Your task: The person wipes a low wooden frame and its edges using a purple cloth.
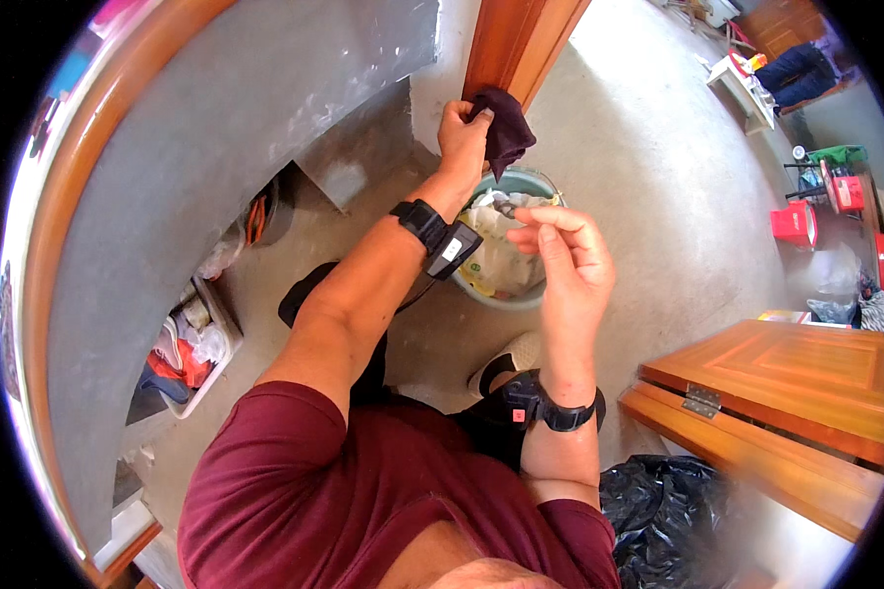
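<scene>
My left hand [465, 143] grips a bunched dark purple cloth [506, 132] against the lower part of a varnished wooden door frame [512, 44]. My right hand [571, 254] is raised in front of me, fingers curled and thumb near the index finger; whether something small is between the fingertips cannot be told. Under both hands, on the concrete floor, stands a round plastic bucket [512, 302] with a wire handle, lined with a pale bag [497, 254] and holding some rubbish. Black devices are strapped to both wrists.
A wooden door [781, 368] with a metal hinge is at the right, above a black plastic bag [663, 508]. White crate [221, 353] with mixed items lies left, under a grey panel [177, 169]. A person's dark trousers [792, 73] show by a white bench [740, 92] at the upper right.
</scene>
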`<state>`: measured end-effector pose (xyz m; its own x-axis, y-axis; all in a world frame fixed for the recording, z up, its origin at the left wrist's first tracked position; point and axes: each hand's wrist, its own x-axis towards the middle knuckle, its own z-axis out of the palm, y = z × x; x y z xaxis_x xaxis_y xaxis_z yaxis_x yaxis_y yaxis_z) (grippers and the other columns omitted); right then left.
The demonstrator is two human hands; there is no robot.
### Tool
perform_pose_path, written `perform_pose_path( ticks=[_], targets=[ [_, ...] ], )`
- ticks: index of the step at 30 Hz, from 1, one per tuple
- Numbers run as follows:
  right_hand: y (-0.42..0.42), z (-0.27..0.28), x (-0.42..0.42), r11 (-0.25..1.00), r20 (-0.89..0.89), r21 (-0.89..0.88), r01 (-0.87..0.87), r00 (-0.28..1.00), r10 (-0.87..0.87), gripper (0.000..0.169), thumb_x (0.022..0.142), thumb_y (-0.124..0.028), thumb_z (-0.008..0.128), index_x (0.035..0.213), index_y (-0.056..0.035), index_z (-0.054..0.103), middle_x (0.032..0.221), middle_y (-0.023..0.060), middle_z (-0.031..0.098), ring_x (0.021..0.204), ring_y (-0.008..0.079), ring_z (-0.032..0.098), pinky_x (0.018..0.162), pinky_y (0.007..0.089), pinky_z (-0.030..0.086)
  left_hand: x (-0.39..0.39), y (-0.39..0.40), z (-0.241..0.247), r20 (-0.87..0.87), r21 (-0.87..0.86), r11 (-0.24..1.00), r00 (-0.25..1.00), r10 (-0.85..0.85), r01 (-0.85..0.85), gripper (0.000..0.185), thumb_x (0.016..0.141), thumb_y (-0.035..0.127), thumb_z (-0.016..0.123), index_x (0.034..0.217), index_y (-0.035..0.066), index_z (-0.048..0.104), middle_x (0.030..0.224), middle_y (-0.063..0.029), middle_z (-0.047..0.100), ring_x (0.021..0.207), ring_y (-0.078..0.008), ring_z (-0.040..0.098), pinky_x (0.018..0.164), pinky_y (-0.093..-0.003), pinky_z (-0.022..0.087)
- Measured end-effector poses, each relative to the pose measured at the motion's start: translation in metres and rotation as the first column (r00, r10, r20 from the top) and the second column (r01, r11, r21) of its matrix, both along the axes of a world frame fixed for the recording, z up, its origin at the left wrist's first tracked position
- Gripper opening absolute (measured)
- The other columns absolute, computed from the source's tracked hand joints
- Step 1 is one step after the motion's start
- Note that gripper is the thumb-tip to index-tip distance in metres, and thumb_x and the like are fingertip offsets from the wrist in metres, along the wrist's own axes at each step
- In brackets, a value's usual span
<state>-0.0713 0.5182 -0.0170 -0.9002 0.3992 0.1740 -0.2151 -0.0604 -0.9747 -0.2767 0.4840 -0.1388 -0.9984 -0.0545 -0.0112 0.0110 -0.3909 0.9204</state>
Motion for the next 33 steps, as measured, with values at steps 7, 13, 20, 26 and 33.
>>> perform_pose_path(
  ticks=[7, 13, 20, 26, 33],
  targets=[
    [-0.005, -0.002, -0.007, 0.999, 0.004, -0.003, -0.041, 0.999, 0.041, 0.012, 0.095, -0.006, 0.051, 0.100, -0.0001, 0.061, 0.097, 0.0061, 0.063, 0.083, 0.0146, 0.063, 0.076, 0.0262, 0.049, -0.008, -0.013, -0.038, -0.047, -0.571, 0.820, 0.999, 0.009, -0.034, 0.025, 0.082, 0.014, 0.066, 0.100, 0.001, 0.055, 0.093, -0.0140, 0.062, 0.085, -0.0251, 0.059, 0.078, -0.0350, 0.046],
    [-0.009, -0.001, -0.005, 1.000, -0.003, 0.001, -0.031, 1.000, 0.031, 0.012, 0.095, -0.006, 0.051, 0.099, -0.0001, 0.061, 0.095, 0.0060, 0.063, 0.083, 0.0144, 0.063, 0.075, 0.0261, 0.049, -0.010, -0.003, -0.004, -0.340, -0.487, 0.843, 0.938, 0.060, -0.231, 0.025, 0.075, 0.011, 0.069, 0.091, 0.000, 0.053, 0.089, -0.0184, 0.058, 0.087, -0.0356, 0.057, 0.079, -0.0395, 0.044],
    [-0.007, -0.003, -0.013, 1.000, 0.015, 0.002, -0.008, 1.000, 0.008, 0.012, 0.094, -0.006, 0.051, 0.098, -0.0003, 0.061, 0.094, 0.0060, 0.064, 0.082, 0.0141, 0.063, 0.075, 0.0260, 0.050, -0.032, -0.032, -0.072, 0.019, -0.663, 0.749, 1.000, 0.023, -0.005, 0.027, 0.074, 0.010, 0.070, 0.095, 0.001, 0.056, 0.088, -0.0107, 0.059, 0.084, -0.0218, 0.057, 0.074, -0.0331, 0.045],
    [-0.005, -0.006, -0.015, 1.000, 0.019, -0.002, 0.004, 1.000, -0.004, 0.012, 0.094, -0.006, 0.052, 0.098, -0.0007, 0.061, 0.093, 0.0059, 0.064, 0.080, 0.0137, 0.063, 0.074, 0.0258, 0.050, -0.007, -0.026, -0.014, 0.016, -0.120, 0.984, 0.992, -0.129, 0.130, 0.040, 0.076, 0.006, 0.069, 0.111, 0.003, 0.049, 0.093, -0.0066, 0.055, 0.084, -0.0177, 0.056, 0.075, -0.0296, 0.047],
    [-0.005, -0.007, -0.014, 1.000, 0.020, 0.019, -0.002, 1.000, 0.001, 0.011, 0.094, -0.005, 0.052, 0.098, -0.0013, 0.062, 0.093, 0.0052, 0.064, 0.080, 0.0129, 0.063, 0.074, 0.0252, 0.050, -0.012, -0.031, -0.014, 0.064, -0.009, 0.968, 0.966, -0.251, 0.252, 0.051, 0.075, 0.012, 0.071, 0.115, 0.001, 0.041, 0.104, -0.0113, 0.053, 0.089, -0.0176, 0.057, 0.077, -0.0297, 0.050]
  ],
)
